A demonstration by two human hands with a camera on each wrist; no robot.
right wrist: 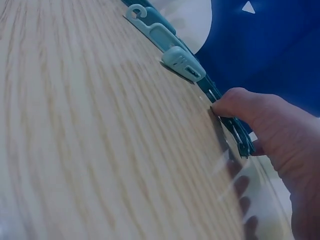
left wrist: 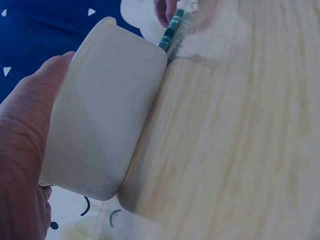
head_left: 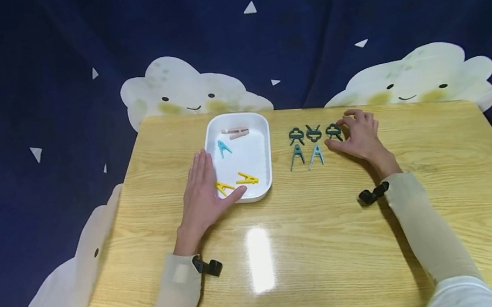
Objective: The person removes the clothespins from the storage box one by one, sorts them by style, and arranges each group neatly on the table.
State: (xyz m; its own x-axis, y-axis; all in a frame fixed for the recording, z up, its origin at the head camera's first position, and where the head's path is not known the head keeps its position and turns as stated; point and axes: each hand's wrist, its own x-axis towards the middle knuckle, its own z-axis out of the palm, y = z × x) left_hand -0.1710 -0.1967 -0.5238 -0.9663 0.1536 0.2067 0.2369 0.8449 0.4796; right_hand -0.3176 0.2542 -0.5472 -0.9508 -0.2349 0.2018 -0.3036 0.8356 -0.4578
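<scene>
Looks like the pick-up step: right hand (head_left: 358,138) pinching the end dark-green clip (head_left: 333,132), near the counter (head_left: 341,246)'s far edge. Left hand (head_left: 203,196) spread wide against the white tray (head_left: 246,156). Next probably needs a clean lift.

A white, round-cornered tray (head_left: 241,160) sits flat and upright, its open top up. Inside it, a pinkish-brown clip (head_left: 244,130) lies crosswise near the tray's far end, a light blue clip (head_left: 223,147) near its left wall, and two yellow clips (head_left: 248,179) (head_left: 224,187) toward its near end. Right of the tray lie three dark green openwork clips (head_left: 296,138) (head_left: 314,134) (head_left: 333,131) in a row, the middle one reversed; nearer than these, still right of the tray, lie a teal clip (head_left: 296,154) and a pale blue clip (head_left: 316,154).
</scene>
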